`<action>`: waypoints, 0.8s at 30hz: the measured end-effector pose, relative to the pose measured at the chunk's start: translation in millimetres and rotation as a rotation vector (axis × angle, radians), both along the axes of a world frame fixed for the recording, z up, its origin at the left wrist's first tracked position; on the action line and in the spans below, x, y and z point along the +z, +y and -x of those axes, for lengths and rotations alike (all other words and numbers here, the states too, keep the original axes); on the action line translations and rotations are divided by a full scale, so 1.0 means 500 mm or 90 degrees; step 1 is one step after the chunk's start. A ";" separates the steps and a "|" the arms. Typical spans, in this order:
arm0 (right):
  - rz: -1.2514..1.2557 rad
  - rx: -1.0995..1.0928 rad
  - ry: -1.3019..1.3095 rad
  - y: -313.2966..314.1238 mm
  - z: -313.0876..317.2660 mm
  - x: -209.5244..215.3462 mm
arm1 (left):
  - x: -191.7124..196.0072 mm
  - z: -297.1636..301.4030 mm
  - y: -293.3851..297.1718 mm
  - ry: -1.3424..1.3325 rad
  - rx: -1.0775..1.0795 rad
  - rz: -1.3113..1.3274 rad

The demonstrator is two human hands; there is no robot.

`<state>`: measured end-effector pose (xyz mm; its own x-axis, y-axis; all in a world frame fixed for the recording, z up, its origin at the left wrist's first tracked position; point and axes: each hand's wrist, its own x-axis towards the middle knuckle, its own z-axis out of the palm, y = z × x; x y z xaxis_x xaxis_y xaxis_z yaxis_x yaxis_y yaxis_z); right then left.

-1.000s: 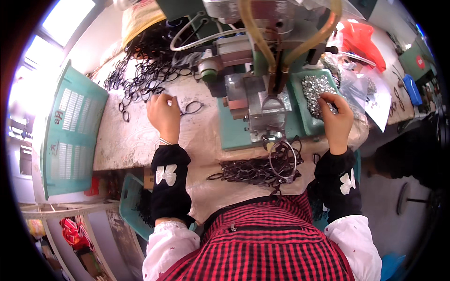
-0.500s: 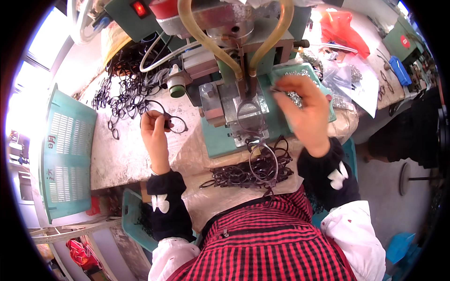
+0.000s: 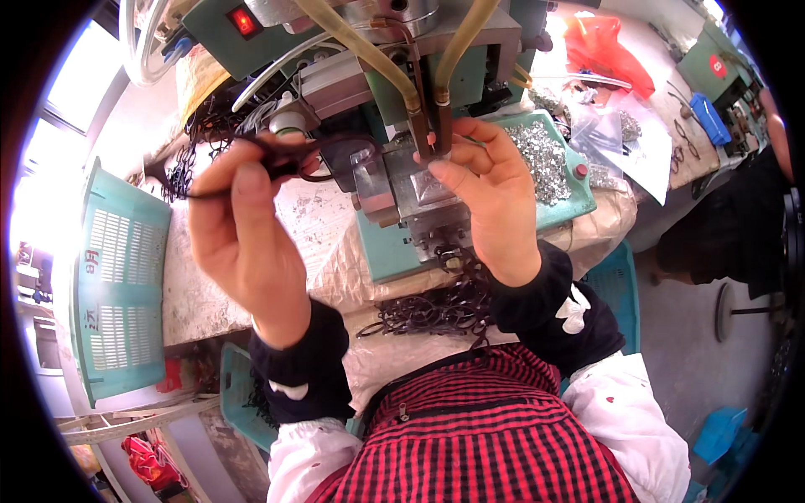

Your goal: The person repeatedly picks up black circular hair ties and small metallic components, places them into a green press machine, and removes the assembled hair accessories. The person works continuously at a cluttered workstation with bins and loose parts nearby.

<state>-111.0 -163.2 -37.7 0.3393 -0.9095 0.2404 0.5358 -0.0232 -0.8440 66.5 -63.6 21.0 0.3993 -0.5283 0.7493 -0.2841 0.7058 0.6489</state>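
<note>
My left hand is closed on a dark eyeglass frame, raised beside the machine. One rim of the frame reaches toward the machine's metal block. My right hand has its thumb and fingertips pinched at the lower ends of two upright metal prongs of a bench machine. What it pinches is too small and too hidden to name. Just right of that hand lies a green tray holding many small shiny metal pieces. Below the machine, near my apron, is a heap of dark eyeglass frames.
At the left stands a tall teal plastic basket. More dark frames lie in a pile behind my left hand. A red plastic bag and clear bags lie at the back right. Another person in dark clothes is at the right.
My left hand has lifted the eyeglass frame closer and toward the machine. My right hand has moved left from the tray of metal pieces to the machine's prongs.
</note>
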 end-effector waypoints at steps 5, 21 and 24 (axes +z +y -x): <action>-0.030 0.000 0.071 0.018 0.013 0.024 | -0.016 0.015 0.007 -0.074 0.051 -0.037; 0.016 -0.016 0.104 -0.012 0.035 0.001 | 0.055 0.056 0.049 -0.026 0.101 -0.071; 0.022 -0.075 0.130 -0.029 0.062 -0.011 | 0.027 0.015 -0.001 -0.009 0.126 -0.149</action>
